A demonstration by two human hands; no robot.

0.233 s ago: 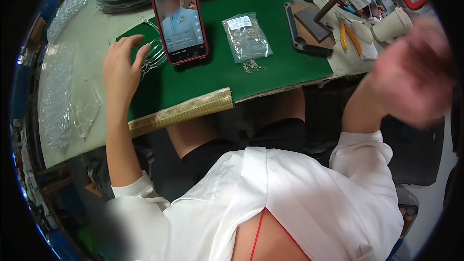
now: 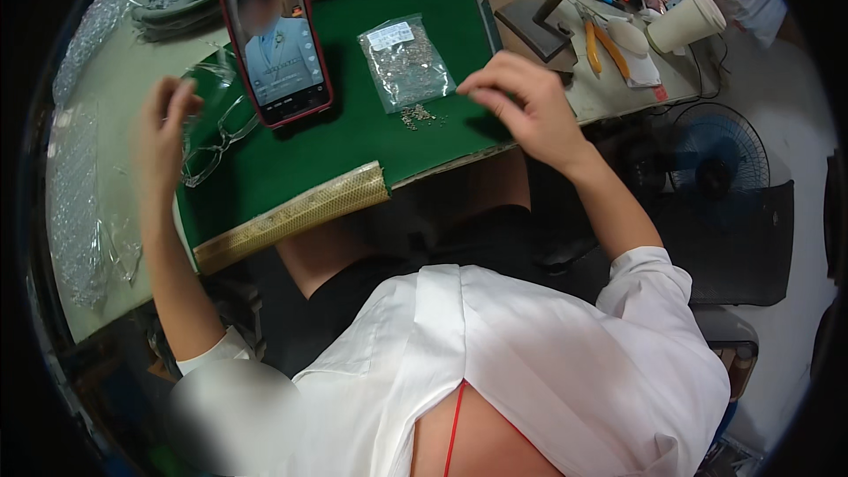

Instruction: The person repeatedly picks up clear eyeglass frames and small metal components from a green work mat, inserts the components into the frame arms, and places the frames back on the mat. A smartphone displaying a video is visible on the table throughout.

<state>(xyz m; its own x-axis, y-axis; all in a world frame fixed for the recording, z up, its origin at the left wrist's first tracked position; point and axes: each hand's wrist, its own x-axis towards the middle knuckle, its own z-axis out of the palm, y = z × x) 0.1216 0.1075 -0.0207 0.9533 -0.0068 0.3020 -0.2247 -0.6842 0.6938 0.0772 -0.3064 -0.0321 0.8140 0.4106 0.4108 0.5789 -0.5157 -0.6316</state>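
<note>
My left hand (image 2: 166, 128) hangs over the left part of the green mat (image 2: 300, 155), smeared by motion, its fingers bent. Beside it lie clear eyeglass frames (image 2: 231, 134), partly hidden by the hand. My right hand (image 2: 528, 110) is over the mat's right part, fingers bent and thumb a little apart, with nothing visible in it. Its fingertips are close to a clear plastic bag (image 2: 402, 62) of tiny greyish pieces with a white label. Below the bag's lower edge is a small loose heap of these pieces (image 2: 415, 115).
A phone in a red case (image 2: 276, 44) stands tilted behind the mat, showing a person. Bubble wrap (image 2: 84, 185) covers the left side. At right are a metal stand (image 2: 534, 26), orange-handled pliers (image 2: 594, 46) and a paper cup (image 2: 689, 22). A gold patterned strip (image 2: 291, 219) lines the front edge.
My right hand has swung in from the far right to beside the bag. My left hand's fingers have curled more. The whole view has shifted, and a fan now shows at right.
</note>
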